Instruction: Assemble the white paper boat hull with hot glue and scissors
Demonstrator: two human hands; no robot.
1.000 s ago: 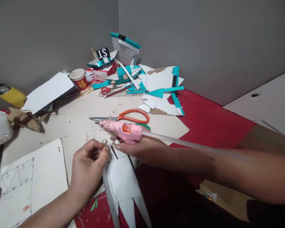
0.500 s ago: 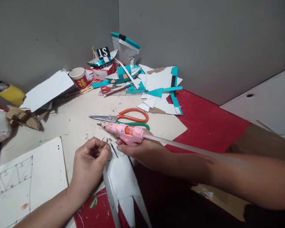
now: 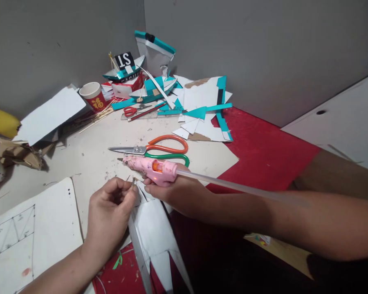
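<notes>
My right hand (image 3: 174, 192) grips a pink hot glue gun (image 3: 149, 167) lying sideways, nozzle pointing left, with a long clear glue stick (image 3: 233, 187) trailing back along my forearm. My left hand (image 3: 110, 212) pinches the pointed tip of a folded white cardboard piece (image 3: 155, 232), fingers closed on it. The two hands almost touch at that tip. The cardboard piece ends in pointed flaps toward me.
Orange and green handled scissors (image 3: 159, 148) lie just beyond the glue gun. A white sheet with a pencilled truss drawing (image 3: 27, 232) lies at left. Teal and white cardboard scraps (image 3: 202, 110), a red paper cup (image 3: 93, 96), small red scissors (image 3: 135, 110) and a boat model (image 3: 124, 69) crowd the far corner.
The view has shifted slightly, so everything sits a little further left and higher. Both hands keep their grips and hardly move relative to the cardboard piece.
</notes>
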